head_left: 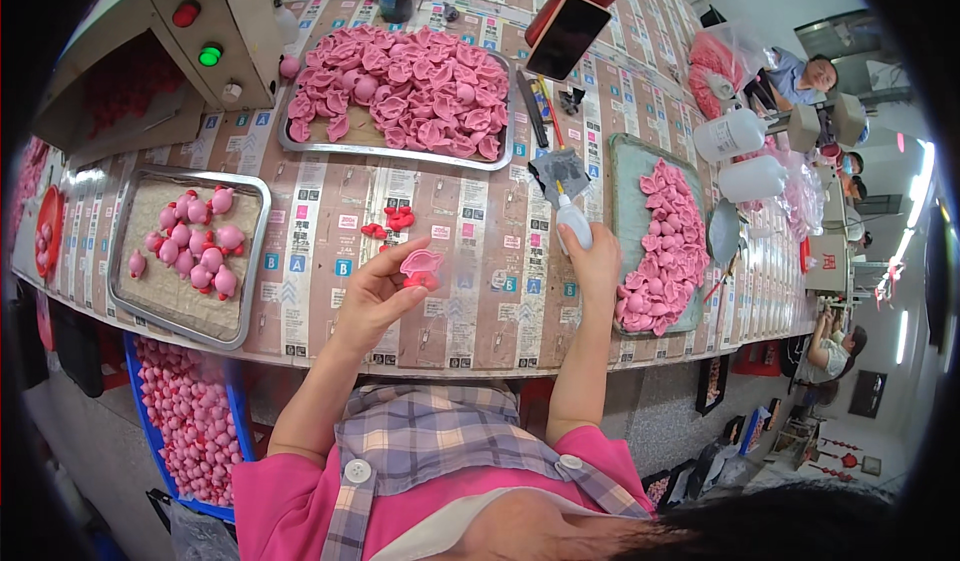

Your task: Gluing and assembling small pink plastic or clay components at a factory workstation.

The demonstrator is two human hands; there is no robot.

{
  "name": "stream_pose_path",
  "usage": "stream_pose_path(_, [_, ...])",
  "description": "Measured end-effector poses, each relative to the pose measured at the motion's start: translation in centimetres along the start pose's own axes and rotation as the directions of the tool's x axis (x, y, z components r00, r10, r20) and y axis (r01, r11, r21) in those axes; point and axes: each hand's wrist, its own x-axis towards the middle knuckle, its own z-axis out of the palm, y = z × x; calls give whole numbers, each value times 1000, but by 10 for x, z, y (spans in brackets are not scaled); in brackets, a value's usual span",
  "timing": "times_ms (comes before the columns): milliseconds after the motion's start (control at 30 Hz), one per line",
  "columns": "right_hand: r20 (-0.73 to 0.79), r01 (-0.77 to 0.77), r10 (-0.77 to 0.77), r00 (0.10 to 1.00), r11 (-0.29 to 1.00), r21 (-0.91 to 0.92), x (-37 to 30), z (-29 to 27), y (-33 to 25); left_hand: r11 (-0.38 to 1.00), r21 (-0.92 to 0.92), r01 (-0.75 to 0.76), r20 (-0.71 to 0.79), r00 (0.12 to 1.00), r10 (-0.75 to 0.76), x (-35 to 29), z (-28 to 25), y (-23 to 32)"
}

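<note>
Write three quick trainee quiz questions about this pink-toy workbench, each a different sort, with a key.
1. True or false: the left hand holds a pink piece.
2. What does the right hand grip? A) scissors B) small white squeeze bottle C) phone
3. Fill in: the finished pink figures lie on the metal tray to the person's ____.

Key: 1 true; 2 B; 3 left.

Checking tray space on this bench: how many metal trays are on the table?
3. One tray at the left with finished pink figures, one at the top middle heaped with pink halves, one at the right by the right hand. Others may lie out of view.
</note>
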Motion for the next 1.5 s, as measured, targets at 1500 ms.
stream_pose_path(1500, [-410, 506, -339, 847, 280, 816, -74, -39, -103, 989, 144, 47, 66, 996, -57, -7, 3, 11])
